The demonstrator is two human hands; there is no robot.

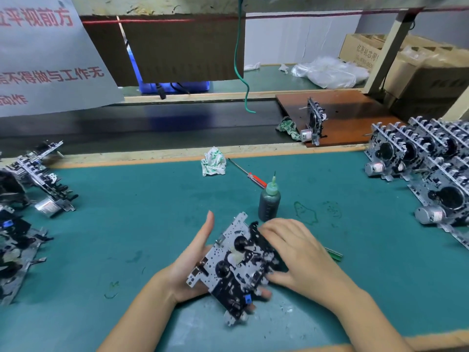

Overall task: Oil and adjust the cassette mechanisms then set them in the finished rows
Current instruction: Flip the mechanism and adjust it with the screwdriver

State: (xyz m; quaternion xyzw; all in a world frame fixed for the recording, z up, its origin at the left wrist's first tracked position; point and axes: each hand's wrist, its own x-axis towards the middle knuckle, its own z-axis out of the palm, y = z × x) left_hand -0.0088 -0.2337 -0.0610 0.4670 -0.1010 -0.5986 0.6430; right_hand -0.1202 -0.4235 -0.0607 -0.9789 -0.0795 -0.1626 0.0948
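Observation:
A cassette mechanism (233, 265), a perforated metal plate with black parts, is held tilted above the green mat near the front edge. My left hand (190, 265) cradles it from below, thumb raised, fingertips showing under its lower edge. My right hand (294, 255) rests on its right side, fingers pressing the black parts. A dark oil bottle (269, 201) with a green nozzle stands upright just behind the mechanism. Rows of mechanisms (429, 171) stand on edge at the right. More mechanisms (33, 184) lie heaped at the left.
A red-handled screwdriver (250, 174) and a crumpled rag (213, 161) lie behind the bottle. A green tool (334, 254) pokes out under my right hand. One mechanism (314, 123) stands on a brown board by the dark conveyor belt (152, 125). A green cable (241, 59) hangs down.

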